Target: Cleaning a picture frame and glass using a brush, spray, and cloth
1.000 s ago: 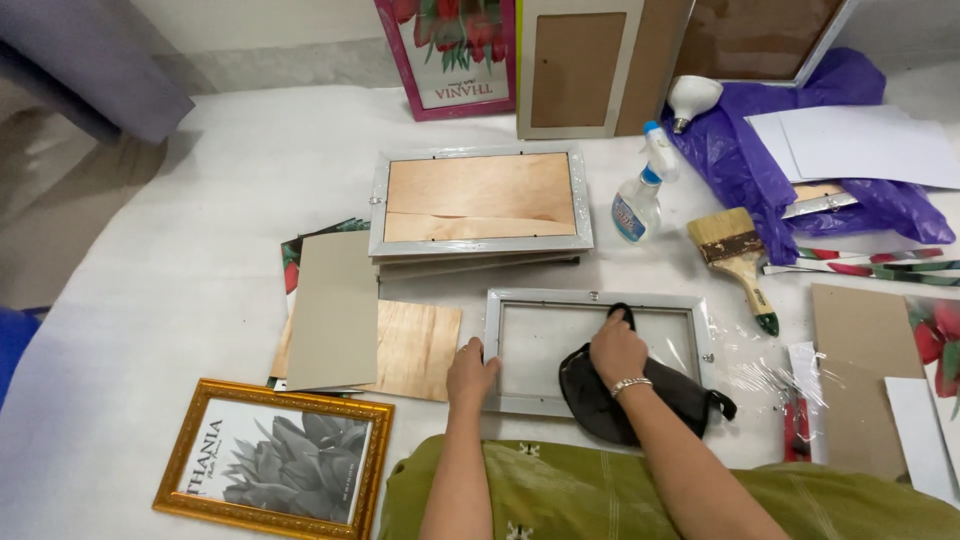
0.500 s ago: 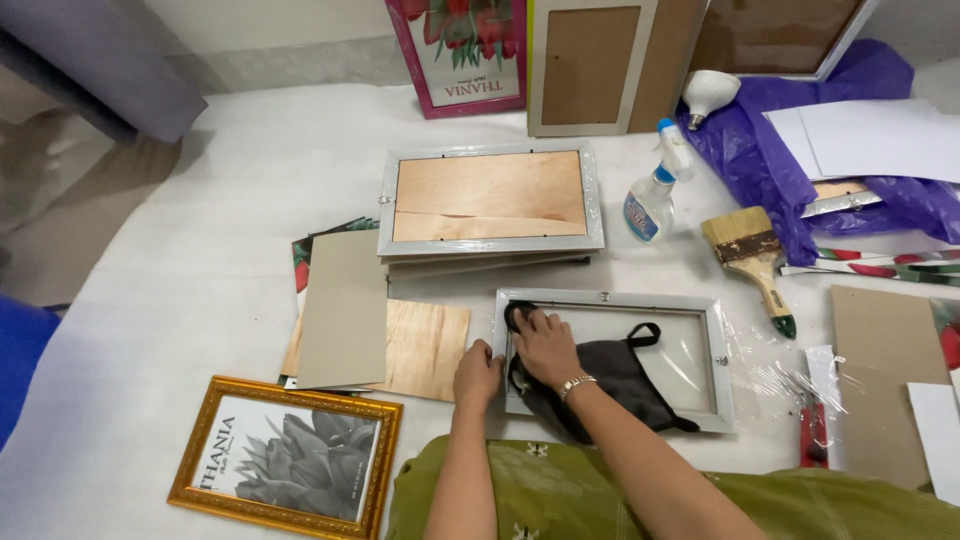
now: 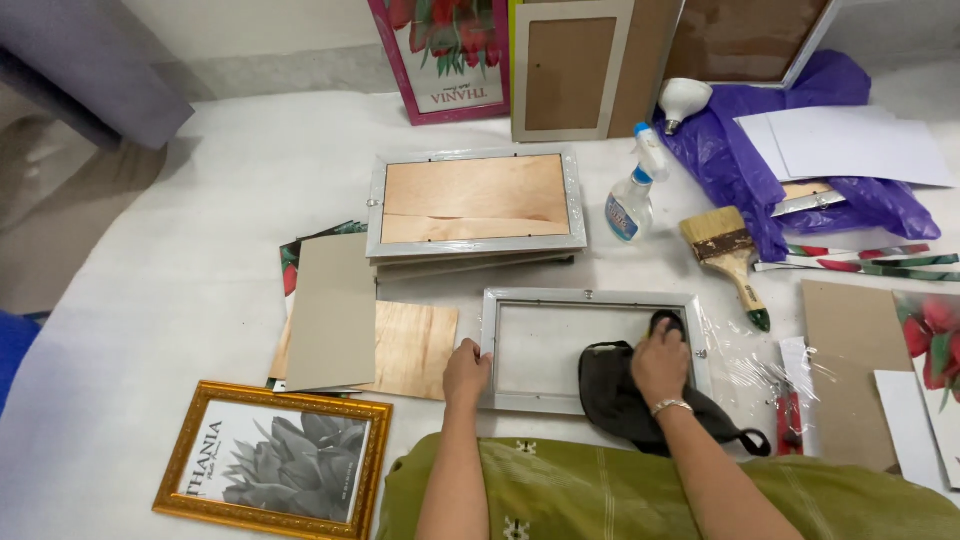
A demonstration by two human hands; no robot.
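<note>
The silver frame [image 3: 592,350] lay flat on the white table [image 3: 200,230] directly in front of the person, back side up, with its glass exposed in the opening. The left hand [image 3: 466,370] rested on the frame's lower left corner, fingers curled loosely over the edge and thumb alongside, pressing down rather than gripping, apparently so the frame would not slide. The right hand [image 3: 660,362] sat inside the opening toward its right side, palm down and fingers bunched over a dark cloth [image 3: 625,395], pinning it against the glass; most of the cloth trailed back over the frame's near rail toward the person's green garment [image 3: 600,495]. A spray bottle [image 3: 632,195] stood just beyond the frame, within easy reach of the right hand, and a wide paintbrush [image 3: 728,258] lay to its right, near a purple plastic sheet [image 3: 760,170]. To the left of the frame lay a plywood backing board [image 3: 415,345] partly covered by a grey card [image 3: 333,310], seemingly set aside while the glass was open. Farther off, another silver frame [image 3: 475,203] lay face down on a stack, and 1 gold frame [image 3: 270,460] holding a grey flower print lay near the table's left front.
</note>
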